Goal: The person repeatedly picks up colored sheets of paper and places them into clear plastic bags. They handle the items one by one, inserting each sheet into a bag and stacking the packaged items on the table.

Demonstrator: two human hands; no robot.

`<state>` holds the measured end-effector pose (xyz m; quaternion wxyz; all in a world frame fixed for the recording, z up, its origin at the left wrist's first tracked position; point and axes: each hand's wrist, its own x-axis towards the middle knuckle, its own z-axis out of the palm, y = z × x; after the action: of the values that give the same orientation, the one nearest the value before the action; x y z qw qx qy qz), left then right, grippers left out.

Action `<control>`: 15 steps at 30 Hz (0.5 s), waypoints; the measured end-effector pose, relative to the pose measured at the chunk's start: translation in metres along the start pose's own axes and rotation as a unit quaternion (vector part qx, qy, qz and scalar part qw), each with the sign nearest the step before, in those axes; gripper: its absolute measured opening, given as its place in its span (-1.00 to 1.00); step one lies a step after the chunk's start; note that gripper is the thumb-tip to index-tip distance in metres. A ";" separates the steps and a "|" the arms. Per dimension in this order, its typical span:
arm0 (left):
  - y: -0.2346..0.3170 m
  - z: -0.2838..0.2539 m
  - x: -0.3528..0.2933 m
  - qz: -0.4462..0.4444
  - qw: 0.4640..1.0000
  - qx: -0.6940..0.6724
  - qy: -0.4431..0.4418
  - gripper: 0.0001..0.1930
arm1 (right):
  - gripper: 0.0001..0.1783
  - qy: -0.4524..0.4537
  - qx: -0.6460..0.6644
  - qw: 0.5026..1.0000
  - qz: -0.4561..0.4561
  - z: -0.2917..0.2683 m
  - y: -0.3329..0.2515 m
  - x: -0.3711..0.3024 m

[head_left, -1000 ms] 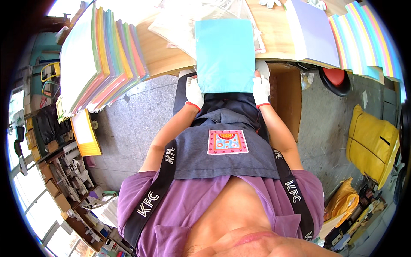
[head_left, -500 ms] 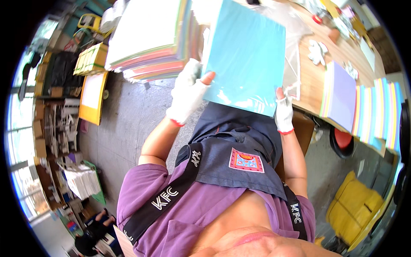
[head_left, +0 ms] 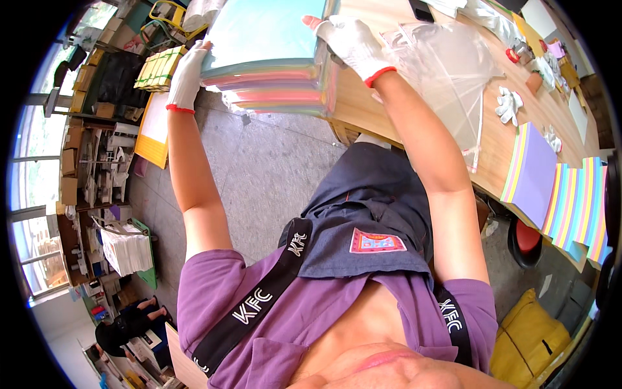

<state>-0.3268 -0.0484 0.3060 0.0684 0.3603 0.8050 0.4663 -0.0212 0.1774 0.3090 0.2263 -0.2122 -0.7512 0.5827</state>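
Observation:
A light-blue pack of paper in shiny clear film lies on top of a tall stack of multicoloured paper packs at the far side. My left hand, in a white glove with a bare thumb, grips the pack's left edge. At its right edge is my right hand, gloved the same way, its bare thumb over the top and its other fingers partly hidden. Crumpled clear plastic bags lie on the wooden table beside my right forearm.
Piles of pastel paper stand at the table's right edge. A spare white glove and a phone lie on the table. A yellow bundle sits on the floor at right. A person in black is at lower left.
Both hands have moved left and away from me with the blue pack, from above the table's near edge onto the stack. The plastic bags and bare table are now uncovered.

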 end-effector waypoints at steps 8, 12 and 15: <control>-0.202 0.060 -0.095 -0.116 0.865 -0.470 0.134 -0.66 | -0.56 0.100 0.145 0.981 0.077 -0.087 0.147 -0.153; -0.182 0.195 -0.201 -0.373 0.854 -0.323 0.163 -0.43 | -0.81 0.289 -0.179 0.930 0.139 -0.187 0.196 -0.283; -0.172 0.278 -0.264 -0.214 0.915 -0.321 0.117 -0.60 | -0.78 0.402 -0.460 0.739 0.285 -0.253 0.157 -0.347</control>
<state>-0.0989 -0.0760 -0.0453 0.1840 0.0807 0.6719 0.7129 0.4161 0.2082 0.1799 0.2054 -0.7091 -0.6714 0.0646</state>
